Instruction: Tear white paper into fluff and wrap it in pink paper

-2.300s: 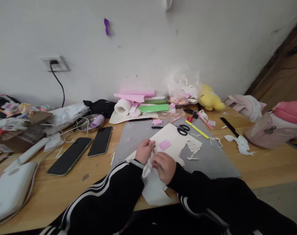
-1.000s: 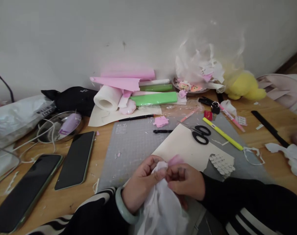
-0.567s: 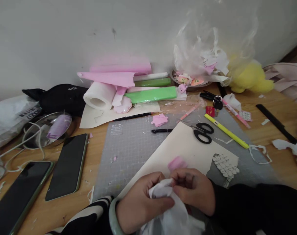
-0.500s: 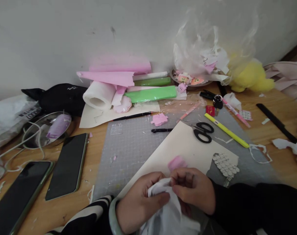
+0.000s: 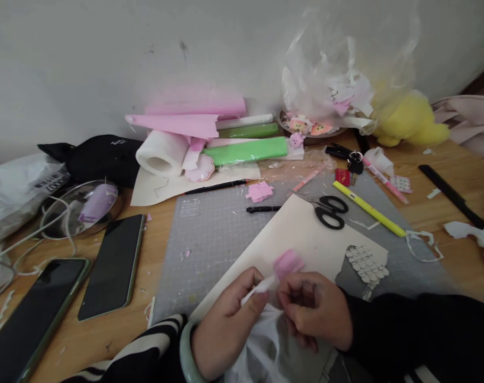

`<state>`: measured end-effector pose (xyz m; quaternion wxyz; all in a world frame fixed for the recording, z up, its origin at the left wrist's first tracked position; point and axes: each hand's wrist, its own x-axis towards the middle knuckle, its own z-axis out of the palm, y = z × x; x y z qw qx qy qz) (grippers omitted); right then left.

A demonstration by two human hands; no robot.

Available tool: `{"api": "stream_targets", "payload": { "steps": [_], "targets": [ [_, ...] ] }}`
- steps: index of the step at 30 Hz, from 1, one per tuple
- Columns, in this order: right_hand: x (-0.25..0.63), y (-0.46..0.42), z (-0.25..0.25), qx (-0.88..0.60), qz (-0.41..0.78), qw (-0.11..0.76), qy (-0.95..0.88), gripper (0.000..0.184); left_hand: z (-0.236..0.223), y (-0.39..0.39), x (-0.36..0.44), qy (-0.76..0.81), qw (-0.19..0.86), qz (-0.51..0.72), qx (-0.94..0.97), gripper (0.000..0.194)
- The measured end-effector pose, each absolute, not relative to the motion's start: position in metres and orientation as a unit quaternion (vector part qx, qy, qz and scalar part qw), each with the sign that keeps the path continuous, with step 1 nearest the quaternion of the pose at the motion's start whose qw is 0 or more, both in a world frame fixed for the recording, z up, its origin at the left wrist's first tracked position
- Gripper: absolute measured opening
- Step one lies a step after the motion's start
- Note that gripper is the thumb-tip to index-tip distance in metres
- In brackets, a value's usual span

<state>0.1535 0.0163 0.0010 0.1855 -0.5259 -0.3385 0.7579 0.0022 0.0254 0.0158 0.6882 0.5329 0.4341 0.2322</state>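
Observation:
Between thumb and fingers, my left hand (image 5: 229, 324) grips a thin, crumpled white sheet (image 5: 261, 340), which looks like soft paper or film and hangs down below the hands. My right hand (image 5: 316, 308) is closed in a pinch just to the right, over the sheet's edge; what lies between its fingertips is hidden. A small pink paper piece (image 5: 289, 263) is right above my right fingertips, on a cream card (image 5: 306, 242). Black-handled scissors (image 5: 330, 211) lie across the card's upper corner. Beside the card is a cut-out with a drawn scale pattern (image 5: 367, 267).
A grey cutting mat (image 5: 202, 255) underlies the work, with pink cut-outs (image 5: 260, 191), a black pen (image 5: 263, 209) and a yellow marker (image 5: 368, 208). Two phones (image 5: 112, 266) and a metal bowl (image 5: 80, 210) stand left. Paper rolls (image 5: 162, 154) and a plastic bag (image 5: 322, 69) sit behind.
The fingertips of my hands have drawn slightly apart. The white sheet's upper edge now points up and right from my left fingers, and its bunched part hangs lower.

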Motion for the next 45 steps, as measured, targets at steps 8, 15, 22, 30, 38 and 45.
{"api": "stream_targets", "payload": {
  "steps": [8,15,22,30,38,45],
  "targets": [
    [0.154,0.012,0.005,-0.523,0.727,0.229,-0.382,0.014,0.013,0.022,0.003,0.467,0.650,0.247,0.546,0.019],
    [0.154,0.006,-0.001,-0.513,0.717,0.195,-0.429,0.007,0.010,0.021,0.004,0.406,0.722,0.270,0.492,0.020],
    [0.155,0.009,0.006,-0.531,0.734,0.151,-0.397,0.010,0.011,0.022,0.006,0.369,0.823,0.192,0.387,0.037],
    [0.159,0.018,0.014,-0.489,0.802,0.133,-0.317,0.008,0.012,0.027,0.002,0.343,0.843,0.194,0.366,0.038],
    [0.163,0.029,0.012,-0.447,0.834,0.212,-0.246,0.014,0.011,0.027,-0.001,0.353,0.832,0.199,0.379,0.038],
    [0.161,0.018,0.011,-0.413,0.853,0.107,-0.300,0.021,0.010,0.026,0.001,0.335,0.842,0.212,0.365,0.039]
  ]
}}
